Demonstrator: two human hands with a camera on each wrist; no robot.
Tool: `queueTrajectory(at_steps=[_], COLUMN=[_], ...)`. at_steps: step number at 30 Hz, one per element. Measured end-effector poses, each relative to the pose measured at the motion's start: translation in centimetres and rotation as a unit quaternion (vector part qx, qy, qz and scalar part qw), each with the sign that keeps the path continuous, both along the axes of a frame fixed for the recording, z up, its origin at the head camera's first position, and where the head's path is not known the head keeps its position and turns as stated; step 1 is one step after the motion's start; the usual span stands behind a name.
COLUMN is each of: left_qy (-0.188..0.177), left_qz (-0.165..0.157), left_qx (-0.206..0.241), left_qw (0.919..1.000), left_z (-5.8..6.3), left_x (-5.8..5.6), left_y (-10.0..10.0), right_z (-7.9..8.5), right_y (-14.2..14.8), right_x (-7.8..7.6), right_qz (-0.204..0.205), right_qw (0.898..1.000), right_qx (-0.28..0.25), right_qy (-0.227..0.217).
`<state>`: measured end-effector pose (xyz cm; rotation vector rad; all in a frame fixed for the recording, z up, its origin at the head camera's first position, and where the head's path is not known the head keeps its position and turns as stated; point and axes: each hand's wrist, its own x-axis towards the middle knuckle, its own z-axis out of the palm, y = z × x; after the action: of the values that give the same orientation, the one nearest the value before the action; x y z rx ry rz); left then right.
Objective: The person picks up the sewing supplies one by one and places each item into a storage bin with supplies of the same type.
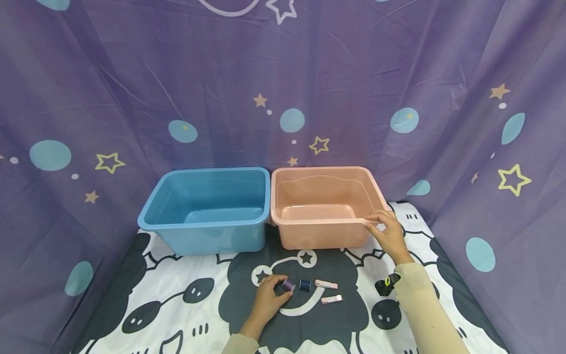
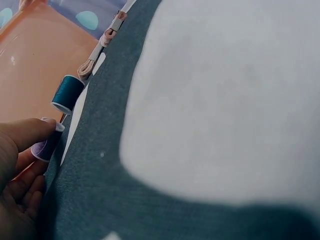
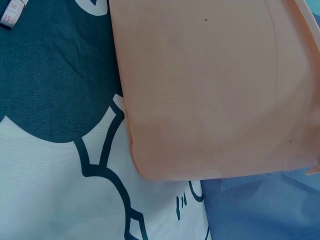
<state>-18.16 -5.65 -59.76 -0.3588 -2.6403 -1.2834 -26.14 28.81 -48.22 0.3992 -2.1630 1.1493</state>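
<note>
My left hand point(image 1: 267, 301) pinches a purple spool of thread point(image 1: 289, 285) between thumb and fingers, low over the dark patch of the cloth. In the left wrist view this spool point(image 2: 47, 145) shows white ends. Just right of it stands a dark blue-green spool of thread point(image 1: 305, 285). Two small folded pale pink tape bundles, one farther back point(image 1: 326, 284) and one nearer point(image 1: 331, 299), lie farther right; printed numbers show on a tape point(image 3: 12, 12) in the right wrist view. My right hand point(image 1: 390, 237) grips the front right rim of the peach bin point(image 1: 325, 236), thumb outside.
A blue bin point(image 1: 216, 241) stands left of the peach one, their rims side by side. Both rest on a black-and-white patterned cloth point(image 1: 239, 334). Behind and at both sides hangs a purple curtain point(image 1: 353, 98). A black device point(image 1: 386, 285) is on my right wrist.
</note>
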Motion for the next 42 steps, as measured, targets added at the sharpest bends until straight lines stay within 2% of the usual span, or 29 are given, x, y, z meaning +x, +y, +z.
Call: queueTrajectory(at_steps=[18,28,37,42], left_qy=[-0.007,0.005,-0.021,-0.015], left_qz=[0.000,0.008,0.010,0.006], left_qx=[0.003,0.006,0.002,0.002], left_qw=[1.0000,0.9999,0.9997,0.9999], left_z=[0.3,0.4,1.0,1.1], left_x=[0.1,0.1,-0.1,-0.1], left_y=[0.0,-0.1,-0.2,-0.3], right_z=[-0.1,-0.1,-0.2,-0.3], right_y=[0.0,0.0,0.0,-0.1], right_x=[0.0,-0.1,-0.2,-0.3], right_qz=[-0.004,-0.003,0.000,-0.003], right_qw=[1.000,1.000,1.000,1.000], right_qx=[0.000,0.002,-0.012,-0.017], right_qy=[0.000,-0.004,-0.004,-0.003])
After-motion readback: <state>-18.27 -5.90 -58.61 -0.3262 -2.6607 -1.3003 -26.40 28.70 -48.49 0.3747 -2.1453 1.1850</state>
